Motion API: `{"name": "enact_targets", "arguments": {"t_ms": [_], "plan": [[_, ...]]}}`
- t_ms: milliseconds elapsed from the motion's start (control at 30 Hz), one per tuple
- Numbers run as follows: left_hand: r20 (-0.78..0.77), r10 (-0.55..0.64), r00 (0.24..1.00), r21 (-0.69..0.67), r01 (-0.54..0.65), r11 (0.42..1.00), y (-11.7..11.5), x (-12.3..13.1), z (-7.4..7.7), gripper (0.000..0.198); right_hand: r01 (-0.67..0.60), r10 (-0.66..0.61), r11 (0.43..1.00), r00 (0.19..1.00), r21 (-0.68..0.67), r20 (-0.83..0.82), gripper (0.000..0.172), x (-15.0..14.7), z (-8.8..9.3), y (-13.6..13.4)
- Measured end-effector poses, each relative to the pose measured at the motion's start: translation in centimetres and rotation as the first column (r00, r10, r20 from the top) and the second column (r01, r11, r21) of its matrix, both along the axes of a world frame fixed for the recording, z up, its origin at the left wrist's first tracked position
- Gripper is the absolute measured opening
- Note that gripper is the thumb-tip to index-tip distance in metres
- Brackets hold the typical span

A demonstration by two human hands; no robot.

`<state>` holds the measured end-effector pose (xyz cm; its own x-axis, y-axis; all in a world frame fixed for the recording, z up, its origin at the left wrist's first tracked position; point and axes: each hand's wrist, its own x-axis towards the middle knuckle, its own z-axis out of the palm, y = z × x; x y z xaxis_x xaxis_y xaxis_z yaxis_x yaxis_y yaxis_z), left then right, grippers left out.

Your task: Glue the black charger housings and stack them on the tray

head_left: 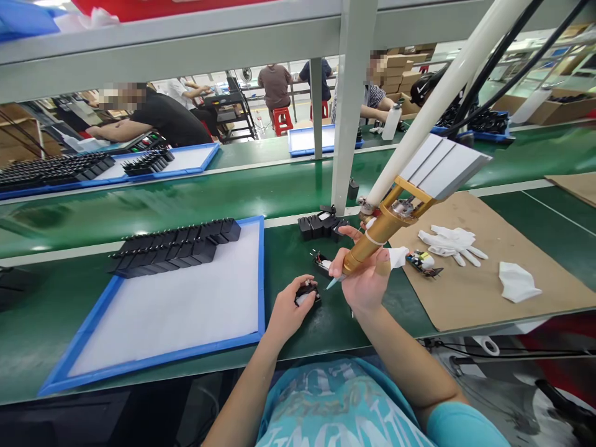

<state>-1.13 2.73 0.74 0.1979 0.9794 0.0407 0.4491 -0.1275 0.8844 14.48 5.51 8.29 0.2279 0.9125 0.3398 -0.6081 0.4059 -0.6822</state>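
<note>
My left hand (289, 310) is closed around a small black adapter casing (307, 293) on the green bench. My right hand (365, 279) grips a gold-coloured dispensing tool (372, 239) that hangs from a white tube (447, 93); its thin tip (333, 284) points down just right of the casing. Another open casing (322, 262) lies a little beyond the tip. A small cluster of black casings (321, 225) stands further back.
A blue-rimmed white tray (186, 304) at my left holds rows of black casings (177, 245). At my right a cardboard sheet (470, 292) carries white gloves (451, 243), a cloth (516, 282) and a circuit board (423, 261). A grey post (349, 124) rises ahead. People work across the conveyor.
</note>
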Motion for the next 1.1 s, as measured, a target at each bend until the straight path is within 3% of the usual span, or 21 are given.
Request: {"name": "enact_targets", "arguments": {"t_ms": [100,200,333,633,733,833,1000,1100], "plan": [[-0.127,0.016,0.992,0.206,0.011,0.979,-0.1,0.1,-0.2,0.031,-0.003,0.003,1.0,1.0,-0.004,0.002,0.04,0.2,-0.1,0.0],[-0.269,-0.021,0.963,0.356,0.119,0.927,-0.6,-0.2,0.2,0.037,-0.013,0.013,1.0,1.0,-0.004,-0.021,0.038,0.4,-0.2,0.0],[-0.39,-0.041,0.92,0.434,0.223,0.873,-1.1,-0.6,0.7,0.049,-0.016,0.016,1.0,0.999,0.005,-0.038,0.036,0.7,-0.3,0.1],[-0.458,0.053,0.887,0.557,0.24,0.795,-1.0,0.3,-0.8,0.032,-0.014,0.014,1.0,1.0,0.001,-0.016,0.034,1.0,-0.7,0.4],[-0.592,0.157,0.791,0.529,0.234,0.816,-1.3,1.0,-1.1,0.025,-0.022,0.021,1.0,1.0,-0.01,-0.019,0.034,1.1,-0.7,0.4],[-0.681,0.142,0.718,0.435,0.241,0.868,-1.4,1.4,-1.2,0.029,-0.016,0.015,1.0,1.0,-0.021,-0.017,0.036,1.2,-0.7,0.4],[-0.591,0.037,0.806,0.343,0.209,0.916,-1.5,1.4,-1.1,0.027,0.0,0.0,0.999,1.0,-0.046,-0.011,0.037,1.4,-0.7,0.5],[-0.396,0.026,0.918,0.267,0.088,0.96,-1.4,1.4,-0.9,0.025,-0.002,0.001,1.0,1.0,-0.031,-0.012,0.036,1.7,-0.8,0.6]]}}
